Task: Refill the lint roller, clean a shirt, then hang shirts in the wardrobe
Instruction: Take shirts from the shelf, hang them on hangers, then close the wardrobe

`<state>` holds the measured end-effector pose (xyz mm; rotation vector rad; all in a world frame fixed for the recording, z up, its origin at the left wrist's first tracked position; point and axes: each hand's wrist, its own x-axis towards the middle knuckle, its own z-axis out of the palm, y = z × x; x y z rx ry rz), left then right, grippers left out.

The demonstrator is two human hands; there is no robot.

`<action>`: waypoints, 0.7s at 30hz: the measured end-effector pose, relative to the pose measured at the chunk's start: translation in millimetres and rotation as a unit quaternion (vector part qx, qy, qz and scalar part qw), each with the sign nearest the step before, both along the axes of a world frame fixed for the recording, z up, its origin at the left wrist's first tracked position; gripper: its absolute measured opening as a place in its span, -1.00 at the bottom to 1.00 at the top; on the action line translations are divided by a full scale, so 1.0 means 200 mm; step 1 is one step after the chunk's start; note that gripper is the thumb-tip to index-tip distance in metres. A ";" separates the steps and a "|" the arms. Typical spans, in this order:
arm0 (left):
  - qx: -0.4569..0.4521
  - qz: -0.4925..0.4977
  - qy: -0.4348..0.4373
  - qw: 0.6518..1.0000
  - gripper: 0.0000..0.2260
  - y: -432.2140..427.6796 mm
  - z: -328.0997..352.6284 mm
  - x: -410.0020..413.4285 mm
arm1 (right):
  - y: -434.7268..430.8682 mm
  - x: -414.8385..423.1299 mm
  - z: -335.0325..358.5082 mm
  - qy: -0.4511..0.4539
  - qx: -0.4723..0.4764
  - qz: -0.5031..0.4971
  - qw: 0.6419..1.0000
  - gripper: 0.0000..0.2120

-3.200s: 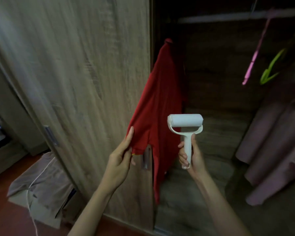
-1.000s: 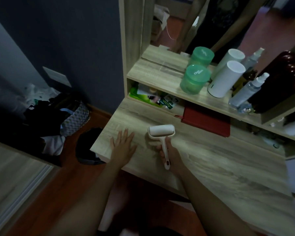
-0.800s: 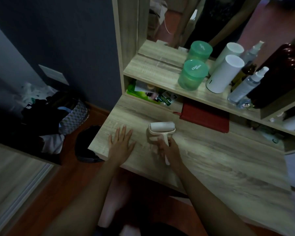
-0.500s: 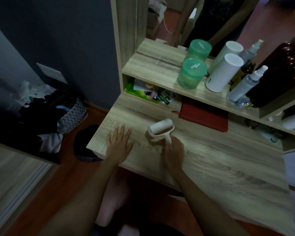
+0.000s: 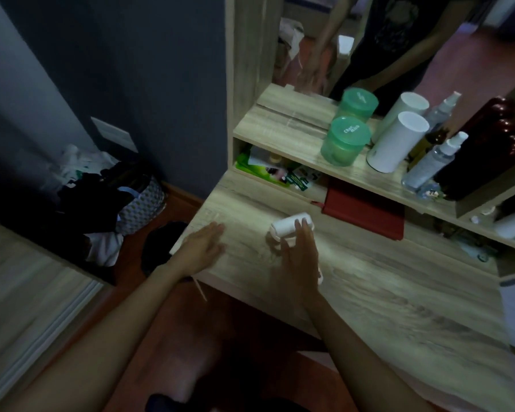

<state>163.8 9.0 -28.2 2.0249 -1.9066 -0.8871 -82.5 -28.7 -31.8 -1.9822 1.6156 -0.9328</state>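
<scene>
1. Far left, on the floor by the dark wall, I see a patterned basket [image 5: 140, 200] heaped with dark clothes. It plays no part in this step.
2. My left hand [image 5: 201, 248] lies flat, fingers spread, on the near-left corner of the desk [image 5: 399, 292]. It holds nothing and looks to be just bracing.
3. The lint roller [image 5: 290, 230] lies on the desk just right of that hand, its white roll pointing up and right, toward the shelf.
4. My right hand [image 5: 299, 257] hovers over the roller's frame and handle, fingers loosely curled, one fingertip [image 5: 305, 223] touching the roll. I can't tell whether it has a true grip or only rests there. The handle is mostly hidden beneath it.
5. I judge the step in hand to be parking the roller on the desk, with the shirt cleaning done or paused. Blur on both hands makes this uncertain.
6. On the shelf above stand a green jar [image 5: 344, 144], a white cylinder [image 5: 396, 144] and a spray bottle [image 5: 431, 163], with a red book [image 5: 364, 208] beneath.
7. The next move calls for letting go cleanly so the roller cannot roll off, then turning to the wardrobe, out of view, to hang shirts.
</scene>
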 end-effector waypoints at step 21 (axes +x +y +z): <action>-0.410 0.358 -0.254 0.799 -0.60 1.59 2.01 1.68 | 0.80 2.56 1.86 -0.275 -0.218 0.463 0.814 -0.49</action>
